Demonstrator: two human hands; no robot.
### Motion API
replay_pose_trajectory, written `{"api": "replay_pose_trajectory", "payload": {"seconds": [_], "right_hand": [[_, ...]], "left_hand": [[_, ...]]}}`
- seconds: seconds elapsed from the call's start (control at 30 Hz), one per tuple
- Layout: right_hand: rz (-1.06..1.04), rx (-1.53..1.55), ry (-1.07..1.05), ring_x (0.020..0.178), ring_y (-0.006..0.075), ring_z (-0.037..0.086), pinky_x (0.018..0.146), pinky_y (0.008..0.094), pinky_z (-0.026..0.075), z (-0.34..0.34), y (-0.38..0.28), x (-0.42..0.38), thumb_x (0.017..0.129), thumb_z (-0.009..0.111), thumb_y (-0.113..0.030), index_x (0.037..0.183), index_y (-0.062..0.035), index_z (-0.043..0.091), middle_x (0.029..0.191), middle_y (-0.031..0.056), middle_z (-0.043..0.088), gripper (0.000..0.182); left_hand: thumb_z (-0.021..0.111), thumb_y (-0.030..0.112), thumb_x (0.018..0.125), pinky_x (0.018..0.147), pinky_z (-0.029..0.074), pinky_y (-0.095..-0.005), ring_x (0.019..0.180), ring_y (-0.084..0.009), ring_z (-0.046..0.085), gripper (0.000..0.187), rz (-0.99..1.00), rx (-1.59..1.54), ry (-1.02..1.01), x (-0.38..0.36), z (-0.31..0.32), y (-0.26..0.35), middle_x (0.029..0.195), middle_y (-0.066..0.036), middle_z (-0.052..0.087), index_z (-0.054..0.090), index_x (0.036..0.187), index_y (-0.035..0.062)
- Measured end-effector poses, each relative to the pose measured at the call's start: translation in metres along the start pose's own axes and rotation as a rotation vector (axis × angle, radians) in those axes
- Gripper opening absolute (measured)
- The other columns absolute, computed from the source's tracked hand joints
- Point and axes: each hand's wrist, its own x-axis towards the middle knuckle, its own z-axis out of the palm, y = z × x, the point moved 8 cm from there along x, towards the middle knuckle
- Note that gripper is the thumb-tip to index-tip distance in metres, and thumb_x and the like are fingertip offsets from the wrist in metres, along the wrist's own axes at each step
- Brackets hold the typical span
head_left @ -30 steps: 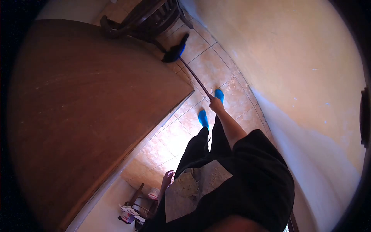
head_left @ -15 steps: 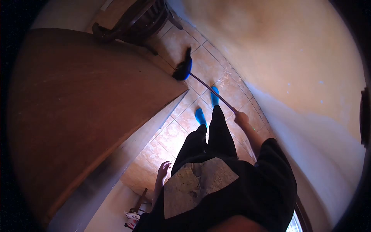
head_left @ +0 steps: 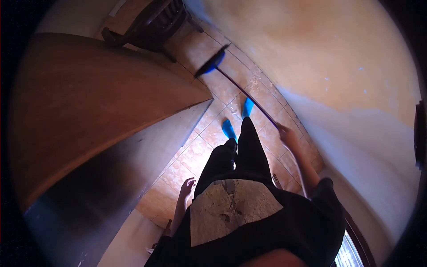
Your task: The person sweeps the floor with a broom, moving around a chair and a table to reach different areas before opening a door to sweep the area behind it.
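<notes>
My right hand is closed round the upper end of the thin handle of a broom. The blue broom head with dark bristles is over the tiled floor, beyond my feet in blue footwear. Beside my left thigh hangs my left hand, its fingers apart and slightly curled, holding nothing. Small pale bits lie on the tiles to the right of the broom handle, near the wall.
A large brown wooden surface fills the left side, its corner jutting toward the floor. At the top left stands a dark wooden chair. The yellow and white wall runs along the right.
The broom head has swung up and toward the wall, and its bristles have turned. My right hand has moved slightly right, still round the handle.
</notes>
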Motion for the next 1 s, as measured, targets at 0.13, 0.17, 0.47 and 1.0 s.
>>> {"api": "replay_pose_trajectory", "payload": {"seconds": [0.13, 0.17, 0.47, 1.0], "right_hand": [[-0.047, -0.226, -0.103, 0.077, 0.0353, 0.052, 0.066, 0.0406, 0.043, 0.109, -0.022, 0.106, 0.069, 0.041, -0.004, 0.107, -0.0154, 0.046, 0.085, 0.018, 0.055, 0.04], [0.048, -0.201, -0.103, 0.075, 0.0346, 0.053, 0.064, 0.0414, 0.043, 0.123, -0.023, 0.117, 0.068, 0.042, -0.005, 0.106, -0.0184, 0.047, 0.084, 0.0174, 0.055, 0.041], [0.234, -0.392, -0.138, 0.069, 0.0344, 0.054, 0.059, 0.0423, 0.042, 0.069, 0.094, -0.058, 0.073, 0.043, -0.014, 0.112, -0.0203, 0.043, 0.077, 0.0194, 0.055, 0.04], [0.12, -0.059, 0.017, 0.073, 0.0358, 0.053, 0.065, 0.0398, 0.043, 0.058, -0.015, -0.007, 0.074, 0.043, -0.017, 0.107, -0.015, 0.048, 0.082, 0.0219, 0.054, 0.034]], "left_hand": [[0.044, 0.019, 0.081, 0.077, 0.041, -0.03, 0.088, -0.0209, 0.05, 0.029, -0.008, 0.178, -0.011, -0.019, 0.009, 0.025, 0.098, -0.012, 0.051, 0.042, 0.106, 0.0045], [0.044, 0.019, 0.081, 0.077, 0.041, -0.0296, 0.089, -0.0212, 0.05, 0.029, -0.026, 0.097, 0.01, -0.021, 0.003, 0.019, 0.099, -0.012, 0.051, 0.042, 0.107, 0.0049], [0.041, 0.014, 0.082, 0.077, 0.042, -0.0285, 0.089, -0.0201, 0.05, 0.027, -0.064, 0.363, 0.011, -0.046, -0.004, 0.023, 0.096, -0.014, 0.051, 0.041, 0.105, -0.0012], [0.043, 0.016, 0.082, 0.077, 0.042, -0.0288, 0.091, -0.0192, 0.05, 0.028, 0.033, 0.202, -0.073, 0.006, 0.002, 0.027, 0.096, -0.013, 0.051, 0.043, 0.104, 0.0005]]}}
